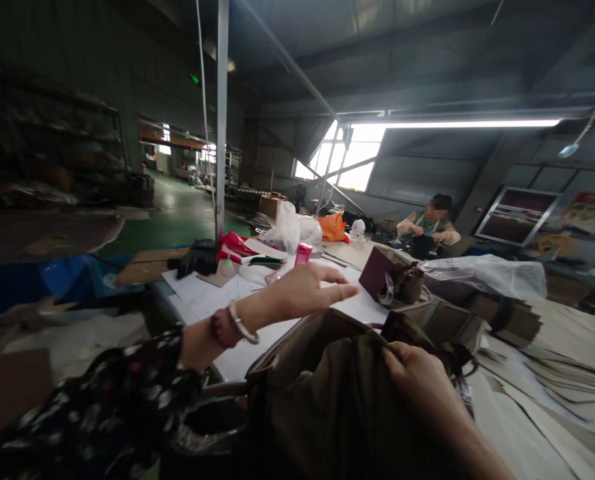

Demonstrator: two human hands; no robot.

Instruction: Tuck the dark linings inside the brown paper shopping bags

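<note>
A dark brown bag (322, 407) stands in front of me, its top open toward the table. My right hand (417, 367) has its fingers closed over the bag's upper right edge. Above the left part of the opening, my left hand (310, 290) is held in the air with its fingers stretched out and nothing in them. A bracelet circles that wrist. Behind the bag lies a second brown bag (445, 323), partly covered by the first and by my right hand. A maroon panel (375, 273) stands beyond it, with crumpled dark material against it.
A pink can-like cylinder (303, 254), a small green-tipped bottle (227, 267) and an orange plastic bag (332, 228) are on the white table (192, 293). Clear plastic (487, 275) and layered sheets (567, 373) spread rightward. A metal pole (221, 120) rises behind; another person (430, 227) sits across.
</note>
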